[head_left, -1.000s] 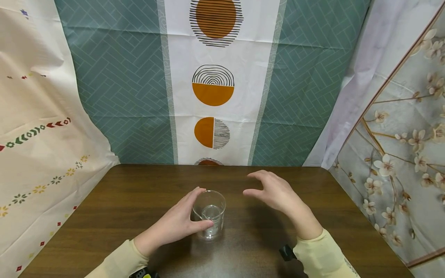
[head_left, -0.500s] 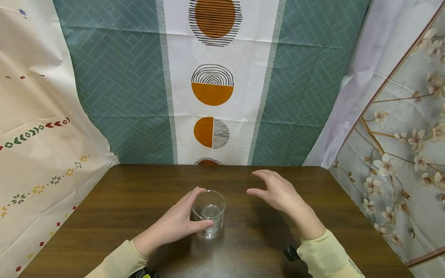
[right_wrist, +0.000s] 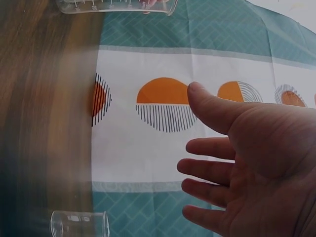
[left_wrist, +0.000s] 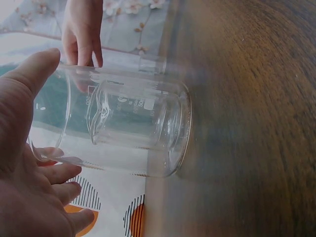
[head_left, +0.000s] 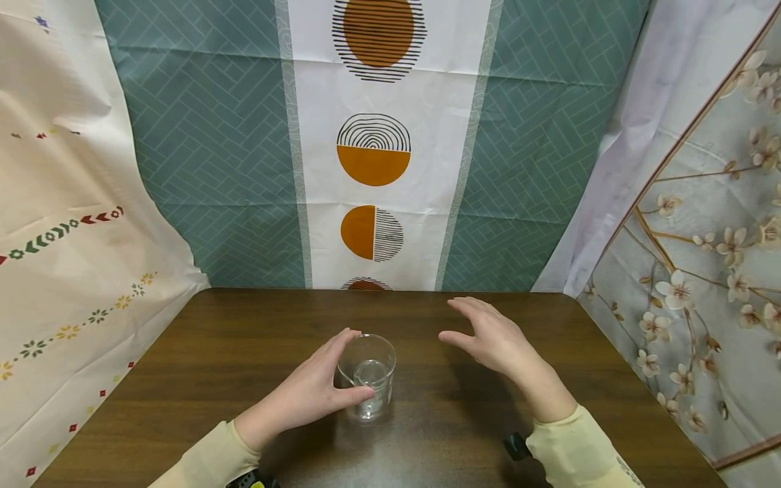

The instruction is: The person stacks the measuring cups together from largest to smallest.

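Observation:
A large clear glass beaker (head_left: 389, 371) stands upright on the table, with a smaller beaker (left_wrist: 131, 116) inside it. My left hand (head_left: 311, 390) holds the large one near its rim, thumb on the near side and index finger on the far side. To the right, my right hand (head_left: 485, 332) is raised over the table, fingers apart and nothing between them. The right wrist view has a small clear glass vessel (right_wrist: 80, 224) at its lower left, apart from that hand. This vessel does not show in the head view; the right hand may hide it.
The brown wooden table (head_left: 244, 339) ends at the back against a patterned teal and white cloth (head_left: 390, 237). A cream cloth (head_left: 73, 271) hangs at the left and a floral one (head_left: 689, 325) at the right.
My right hand has drifted a little to the right, away from the large beaker. The left hand and the beakers have stayed in place.

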Available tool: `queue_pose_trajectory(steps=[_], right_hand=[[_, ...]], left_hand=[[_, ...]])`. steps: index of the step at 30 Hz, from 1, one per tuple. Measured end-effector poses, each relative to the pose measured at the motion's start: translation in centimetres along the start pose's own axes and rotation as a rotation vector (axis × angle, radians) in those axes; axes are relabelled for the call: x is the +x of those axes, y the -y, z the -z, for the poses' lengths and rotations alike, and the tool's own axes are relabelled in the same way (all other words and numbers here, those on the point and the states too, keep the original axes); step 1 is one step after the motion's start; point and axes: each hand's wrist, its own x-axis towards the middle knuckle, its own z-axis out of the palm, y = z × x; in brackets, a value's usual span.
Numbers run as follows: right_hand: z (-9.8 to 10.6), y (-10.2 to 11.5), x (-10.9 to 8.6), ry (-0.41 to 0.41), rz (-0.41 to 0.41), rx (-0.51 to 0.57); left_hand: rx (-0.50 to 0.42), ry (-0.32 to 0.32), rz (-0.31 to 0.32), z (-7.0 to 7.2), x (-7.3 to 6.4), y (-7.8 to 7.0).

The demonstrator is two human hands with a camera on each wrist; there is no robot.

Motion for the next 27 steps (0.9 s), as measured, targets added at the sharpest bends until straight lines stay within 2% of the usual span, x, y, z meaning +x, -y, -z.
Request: queue_pose_trajectory(steps=[11,27], right_hand=[[0.2,-0.8,0.0,0.016,-0.016,-0.005],[0.9,-2.1,0.1,0.029,-0.058,0.002]], left_hand=[[-0.006,-0.004,0.007,0.1,-0.3,0.1],[0.001,0.005,0.002,0.2,0.1,0.1]])
